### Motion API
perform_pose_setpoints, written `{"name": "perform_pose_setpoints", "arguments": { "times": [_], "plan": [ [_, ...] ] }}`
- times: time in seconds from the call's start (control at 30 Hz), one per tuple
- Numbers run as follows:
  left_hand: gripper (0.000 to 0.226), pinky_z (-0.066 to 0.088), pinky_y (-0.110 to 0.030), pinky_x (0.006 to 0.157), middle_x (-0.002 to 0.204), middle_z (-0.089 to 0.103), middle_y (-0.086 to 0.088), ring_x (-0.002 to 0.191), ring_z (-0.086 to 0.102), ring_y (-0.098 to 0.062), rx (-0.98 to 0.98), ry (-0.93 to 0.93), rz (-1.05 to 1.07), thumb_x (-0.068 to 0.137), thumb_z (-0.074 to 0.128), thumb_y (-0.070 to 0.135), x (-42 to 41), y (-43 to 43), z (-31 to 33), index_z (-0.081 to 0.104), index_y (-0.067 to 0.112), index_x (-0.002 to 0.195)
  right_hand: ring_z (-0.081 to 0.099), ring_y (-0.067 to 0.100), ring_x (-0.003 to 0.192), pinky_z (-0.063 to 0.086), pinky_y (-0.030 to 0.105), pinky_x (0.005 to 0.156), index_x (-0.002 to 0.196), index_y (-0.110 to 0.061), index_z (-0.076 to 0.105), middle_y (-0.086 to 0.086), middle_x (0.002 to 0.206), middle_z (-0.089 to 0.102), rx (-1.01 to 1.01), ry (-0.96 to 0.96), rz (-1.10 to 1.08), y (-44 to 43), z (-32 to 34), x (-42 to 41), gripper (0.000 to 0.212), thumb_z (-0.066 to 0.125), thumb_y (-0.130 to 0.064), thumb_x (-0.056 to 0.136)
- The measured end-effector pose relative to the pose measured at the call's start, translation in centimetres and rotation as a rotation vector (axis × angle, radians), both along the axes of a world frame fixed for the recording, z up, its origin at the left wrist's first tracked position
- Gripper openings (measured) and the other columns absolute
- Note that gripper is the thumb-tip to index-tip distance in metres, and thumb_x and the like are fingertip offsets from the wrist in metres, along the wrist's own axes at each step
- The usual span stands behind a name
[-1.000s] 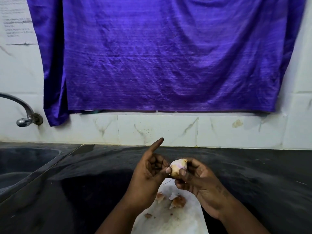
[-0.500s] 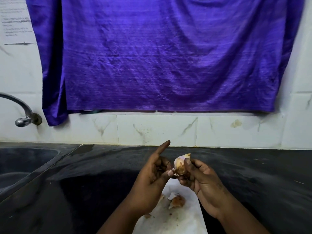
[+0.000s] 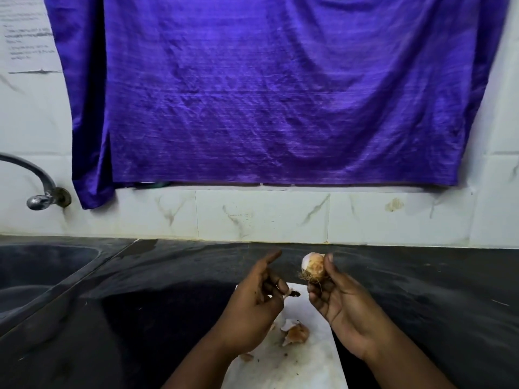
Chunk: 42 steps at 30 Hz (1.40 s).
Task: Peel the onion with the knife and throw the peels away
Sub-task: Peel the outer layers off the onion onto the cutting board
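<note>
Onion, roots down, pinched at fingertips of right hand above white board; left hand loosely curled just beside, seemingly nipping a peel scrap; risk judged: slippery bulb dropped from shallow grip.

Glossy dark counter, purple cloth

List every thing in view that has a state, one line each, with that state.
onion: mostly peeled, roots still on, held up in the right hand.
left hand: apart from the onion, fingers pinching a small peel scrap.
peels: loose on the white board.
tap: no water running.
purple cloth: hanging over the wall.
knife: not in view.
</note>
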<state>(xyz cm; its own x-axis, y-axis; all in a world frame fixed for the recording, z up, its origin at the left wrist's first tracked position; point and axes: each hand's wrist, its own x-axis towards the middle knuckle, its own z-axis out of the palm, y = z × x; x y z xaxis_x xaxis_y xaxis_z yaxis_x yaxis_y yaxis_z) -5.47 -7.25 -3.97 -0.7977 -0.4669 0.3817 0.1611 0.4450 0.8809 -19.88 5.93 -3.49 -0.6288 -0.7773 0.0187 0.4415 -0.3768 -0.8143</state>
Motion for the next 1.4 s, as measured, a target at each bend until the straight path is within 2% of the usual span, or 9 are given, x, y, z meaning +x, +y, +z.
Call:
{"name": "perform_pose_setpoints", "arguments": {
  "times": [0.1,0.2,0.27,0.37,0.53,0.77,0.97,1.2,1.4],
  "plan": [
    [0.064,0.056,-0.022,0.075,0.095,0.075,0.0,0.09,0.072,-0.012,-0.002,0.003,0.074,0.097,0.062,0.0,0.0,0.0,0.0,0.048,0.039,0.146,0.066,0.018,0.069,0.061,0.025,0.059,0.116,0.002,0.068,0.011,0.084,0.072,0.008,0.025,0.046,-0.2,-0.2,0.3,0.047,0.072,-0.03,0.081],
    [0.052,0.06,-0.034,0.079,0.09,0.074,-0.005,0.088,0.072,-0.02,0.007,0.103,0.169,0.098,0.064,0.004,-0.1,0.0,0.2,0.058,0.04,0.135,0.07,0.017,0.073,0.062,0.025,0.063,0.118,0.001,0.068,0.013,0.091,0.076,0.014,0.069,0.068,-0.3,-0.3,0.5,0.046,0.073,-0.022,0.078],
    [0.049,0.058,-0.027,0.074,0.09,0.069,-0.007,0.086,0.069,-0.021,0.015,0.162,0.204,0.097,0.067,0.005,0.0,0.1,0.4,0.061,0.039,0.132,0.073,0.018,0.079,0.062,0.026,0.068,0.118,0.0,0.068,0.015,0.099,0.078,0.032,0.119,0.07,-0.3,-0.2,0.8,0.045,0.075,-0.018,0.077],
    [0.052,0.056,-0.018,0.074,0.092,0.069,0.0,0.082,0.067,-0.005,-0.007,0.201,0.19,0.093,0.073,0.007,0.1,0.5,0.7,0.06,0.039,0.132,0.076,0.025,0.092,0.063,0.03,0.077,0.118,-0.001,0.068,0.02,0.11,0.077,0.054,0.171,0.072,-0.2,-0.1,1.1,0.046,0.077,-0.015,0.075],
    [0.068,0.056,-0.015,0.084,0.112,0.07,0.017,0.105,0.07,-0.005,-0.06,0.244,0.115,0.086,0.083,0.007,0.3,1.1,1.0,0.057,0.037,0.14,0.074,0.026,0.097,0.061,0.038,0.091,0.119,0.001,0.066,0.022,0.115,0.075,0.046,0.211,0.084,-0.3,0.0,1.4,0.042,0.075,-0.013,0.08],
    [0.078,0.056,-0.017,0.088,0.113,0.068,0.016,0.11,0.067,-0.01,-0.125,0.223,0.1,0.088,0.079,0.002,0.3,0.9,1.0,0.051,0.05,0.143,0.075,0.027,0.097,0.062,0.039,0.086,0.113,-0.002,0.069,0.019,0.114,0.076,0.063,0.296,0.075,-0.3,-0.1,1.5,0.034,0.073,-0.013,0.081],
    [0.082,0.056,-0.021,0.091,0.11,0.063,0.007,0.106,0.064,-0.015,-0.168,0.2,0.057,0.092,0.075,0.005,0.2,0.5,0.6,0.042,0.057,0.147,0.075,0.03,0.095,0.058,0.052,0.095,0.107,-0.008,0.074,0.019,0.113,0.076,0.111,0.392,0.018,-0.3,-0.3,1.2,0.031,0.079,-0.017,0.078],
    [0.085,0.054,-0.018,0.091,0.108,0.06,0.003,0.103,0.063,-0.016,-0.218,0.159,0.034,0.095,0.073,0.007,0.1,0.1,0.4,0.034,0.056,0.152,0.075,0.032,0.095,0.059,0.052,0.093,0.108,-0.008,0.073,0.018,0.112,0.076,0.124,0.439,0.01,-0.2,-0.2,1.3,0.029,0.078,-0.016,0.081],
    [0.084,0.056,-0.024,0.091,0.103,0.06,0.004,0.098,0.064,-0.017,-0.25,0.16,0.045,0.094,0.074,0.007,0.2,0.1,0.4,0.036,0.056,0.151,0.076,0.027,0.091,0.061,0.043,0.086,0.103,-0.01,0.075,0.016,0.109,0.077,0.106,0.45,0.018,-0.1,-0.2,1.4,0.026,0.078,-0.018,0.079]
  ]
}}
